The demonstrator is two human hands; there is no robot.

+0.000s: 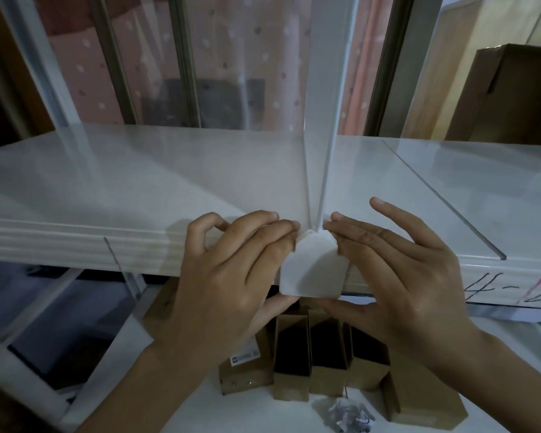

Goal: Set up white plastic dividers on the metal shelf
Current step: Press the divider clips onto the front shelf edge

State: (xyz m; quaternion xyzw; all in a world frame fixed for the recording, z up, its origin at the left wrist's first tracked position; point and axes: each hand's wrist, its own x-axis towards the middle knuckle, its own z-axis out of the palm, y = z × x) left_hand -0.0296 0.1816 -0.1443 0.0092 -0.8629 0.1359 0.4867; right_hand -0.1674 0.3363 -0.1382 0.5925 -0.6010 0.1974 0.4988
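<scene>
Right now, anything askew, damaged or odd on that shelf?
Nothing damaged. The divider stands upright on the shelf, its white clip hooked over the front edge between the left hand and right hand. Only stray item: crumpled paper on the lower shelf beside the cardboard boxes.

Left hand (228, 285) covers the left edge of the white plastic house-shaped clip (313, 270); its thumb is tucked under the clip, tip out of sight. Right hand (403, 276) hides the clip's right edge, so the contact there can't be read. Both forearms cut off by the bottom edge. Open brown cardboard boxes (313, 360) below the hands are partly blocked by the wrists. Black handwritten marking (512, 290) right of the right hand runs off frame. Crumpled paper scrap (347, 415) too blurred to read.
</scene>
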